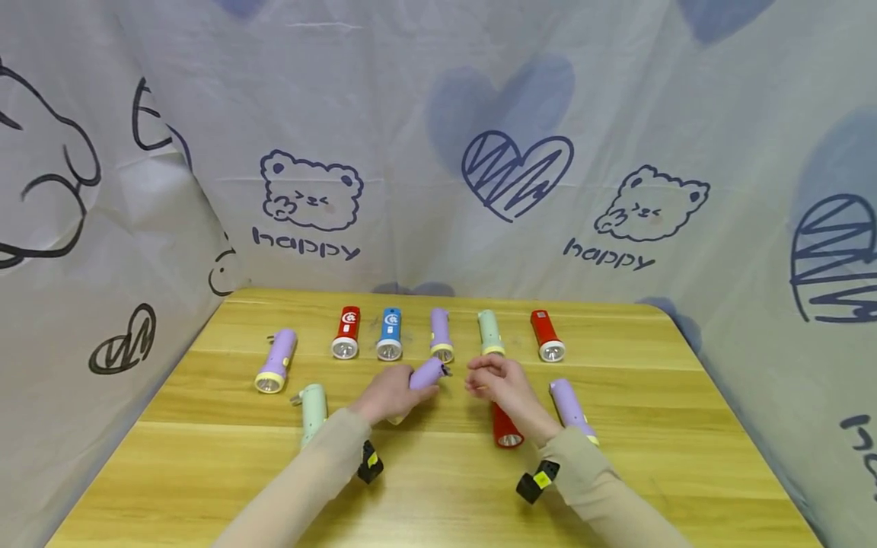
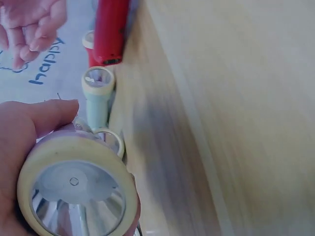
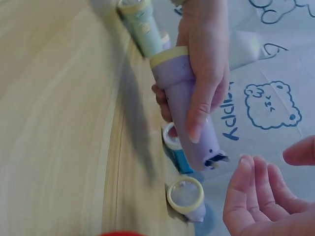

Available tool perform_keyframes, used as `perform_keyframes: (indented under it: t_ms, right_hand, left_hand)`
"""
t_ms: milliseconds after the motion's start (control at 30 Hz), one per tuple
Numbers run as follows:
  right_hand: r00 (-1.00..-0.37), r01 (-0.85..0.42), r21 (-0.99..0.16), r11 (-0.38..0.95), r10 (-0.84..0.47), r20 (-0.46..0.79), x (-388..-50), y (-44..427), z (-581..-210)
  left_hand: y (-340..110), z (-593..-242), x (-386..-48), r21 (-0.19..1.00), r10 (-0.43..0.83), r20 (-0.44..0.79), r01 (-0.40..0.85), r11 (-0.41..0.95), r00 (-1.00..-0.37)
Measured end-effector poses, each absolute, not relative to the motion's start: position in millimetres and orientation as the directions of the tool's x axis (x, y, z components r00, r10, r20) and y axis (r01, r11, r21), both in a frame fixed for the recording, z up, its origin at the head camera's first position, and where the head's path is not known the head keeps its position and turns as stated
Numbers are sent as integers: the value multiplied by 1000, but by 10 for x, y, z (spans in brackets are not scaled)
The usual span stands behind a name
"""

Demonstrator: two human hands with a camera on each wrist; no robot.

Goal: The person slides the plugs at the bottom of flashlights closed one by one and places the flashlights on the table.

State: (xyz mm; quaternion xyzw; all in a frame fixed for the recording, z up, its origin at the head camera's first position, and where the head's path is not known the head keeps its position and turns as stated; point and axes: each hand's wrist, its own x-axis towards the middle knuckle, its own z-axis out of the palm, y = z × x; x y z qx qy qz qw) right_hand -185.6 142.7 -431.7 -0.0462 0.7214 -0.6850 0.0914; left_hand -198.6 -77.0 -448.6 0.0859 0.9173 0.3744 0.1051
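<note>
My left hand [image 1: 393,394] grips a purple flashlight [image 1: 428,374] with a cream head. In the right wrist view, the left hand [image 3: 204,69] has its thumb along the purple flashlight's body [image 3: 184,108], with a dark metal part at its tail end. The lens [image 2: 78,196] faces the left wrist camera. My right hand [image 1: 503,384] is above a red flashlight [image 1: 505,428], partly hiding it. Its fingers are loosely bent and hold nothing; in the right wrist view this hand [image 3: 266,206] is beside the tail of the purple flashlight, apart from it.
Along the back lie red [image 1: 349,327], blue [image 1: 390,329], purple [image 1: 440,329], green [image 1: 489,329] and red [image 1: 544,327] flashlights. Purple [image 1: 279,354] and green [image 1: 314,407] ones lie at the left, another purple one [image 1: 569,403] at the right. A printed curtain [image 1: 411,152] hangs behind the wooden table [image 1: 452,502].
</note>
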Motion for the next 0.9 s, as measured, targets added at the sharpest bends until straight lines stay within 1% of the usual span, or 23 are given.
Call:
perform_keyframes:
  t_ms: [100,300,467,600,767,900]
  right_hand:
    - [-979,112,-993,-26,-177,-106,-1851,1416,-4308]
    - [-978,166,-979,-115,-146,-149,-1862,1408,-4283]
    - [-984,158,-972,-176,-116,-139,-1893,1391,-4245]
    - [-989,129,-973,-192,-92,-113,-1919,1369,-4211]
    - [-991,116,-973,-201,-82,-101,-1946,1339,-4155]
    - [-991,116,-959,-259,-89,-95,-1969,1325,-4097]
  left_hand:
    - [-779,-4461,-1970,740,242,-123,74,668,-962]
    - [-777,-4405,-1951,758,264,-77,116,642,-962]
    - [-769,-4385,-1949,742,253,-43,139,656,-967]
    - [-746,-4365,-1944,726,249,-2,170,666,-969]
    - [-694,-4314,-1929,699,253,72,229,677,-965]
    - [-669,-4279,-1922,697,236,138,264,667,-962]
